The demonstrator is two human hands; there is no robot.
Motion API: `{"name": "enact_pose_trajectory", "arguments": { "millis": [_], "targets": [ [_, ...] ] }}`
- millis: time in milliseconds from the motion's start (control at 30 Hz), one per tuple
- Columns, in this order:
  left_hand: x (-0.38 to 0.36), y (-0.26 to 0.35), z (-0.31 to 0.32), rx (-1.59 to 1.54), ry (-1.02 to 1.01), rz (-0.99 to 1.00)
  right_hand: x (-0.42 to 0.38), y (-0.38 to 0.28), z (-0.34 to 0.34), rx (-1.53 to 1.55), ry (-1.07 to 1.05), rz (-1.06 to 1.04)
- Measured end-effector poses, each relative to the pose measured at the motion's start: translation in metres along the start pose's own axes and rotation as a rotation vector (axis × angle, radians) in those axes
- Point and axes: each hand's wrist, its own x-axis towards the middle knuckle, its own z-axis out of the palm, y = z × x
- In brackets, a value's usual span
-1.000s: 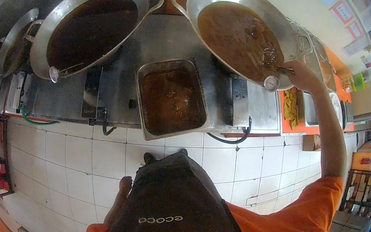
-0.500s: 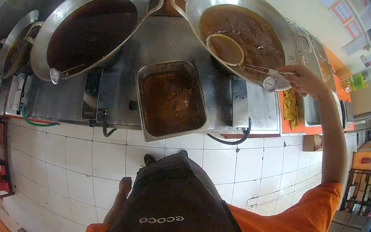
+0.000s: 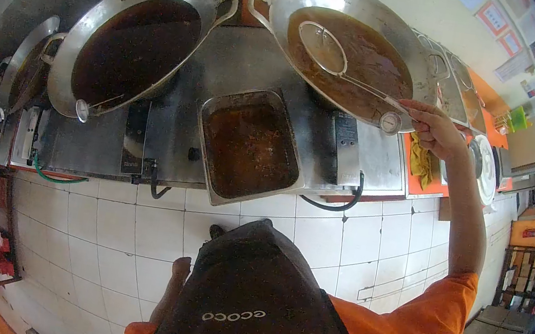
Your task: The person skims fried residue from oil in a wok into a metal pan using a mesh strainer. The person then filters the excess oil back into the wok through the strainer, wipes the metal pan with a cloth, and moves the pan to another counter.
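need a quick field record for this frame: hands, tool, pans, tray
right hand: grips the handle end of the skimmer
left hand: not in view
skimmer: round mesh head over the brown oil in the right wok, handle running back to the hand
right wok: holds brown oil, dial thermometer clipped at its near rim
left wok: dark oil, its own thermometer at the rim
tray: rectangular steel, brown crumbs and oil, between the woks
person: orange shirt, dark apron

"ecoco" in pale letters, upside down, on the dark apron
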Motion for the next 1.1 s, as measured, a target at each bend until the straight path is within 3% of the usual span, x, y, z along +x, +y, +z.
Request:
{"name": "enact_pose_trajectory", "arguments": {
  "millis": [100, 167, 233, 500, 667, 767, 833, 900, 967, 1033, 1100],
  "targets": [
    [-0.011, 0.002, -0.014, -0.17, 0.215, 0.164, 0.001, 0.003, -0.001, 0.031, -0.014, -0.015],
    [-0.022, 0.033, -0.066, -0.697, 0.111, -0.252, -0.001, 0.001, 0.004, 0.038, 0.013, -0.015],
    [-0.026, 0.044, -0.084, -0.95, 0.059, -0.469, -0.002, 0.0, 0.01, 0.024, 0.057, -0.021],
    [-0.018, -0.026, 0.032, -0.923, 0.119, -0.54, -0.025, -0.003, 0.051, -0.218, 0.18, -0.149],
    [-0.02, -0.056, 0.07, -0.945, 0.203, -0.524, -0.055, 0.028, 0.092, -0.591, 0.372, -0.369],
    [-0.02, -0.054, 0.047, -1.026, 0.157, -0.584, -0.073, 0.079, 0.136, -0.755, 0.517, -0.432],
    [-0.02, -0.056, 0.036, -1.093, 0.126, -0.623, -0.076, 0.119, 0.18, -0.678, 0.572, -0.388],
    [-0.017, -0.058, 0.024, -1.094, 0.092, -0.642, -0.066, 0.171, 0.207, -0.762, 0.571, -0.491],
    [-0.019, -0.059, 0.001, -0.863, 0.081, -0.565, -0.058, 0.224, 0.221, -0.733, 0.605, -0.364],
    [-0.016, -0.064, -0.012, -0.778, 0.055, -0.511, -0.06, 0.235, 0.24, -0.81, 0.638, -0.485],
    [-0.016, -0.078, -0.018, -0.725, 0.087, -0.424, -0.062, 0.248, 0.247, -0.825, 0.689, -0.375]
  ]
}}
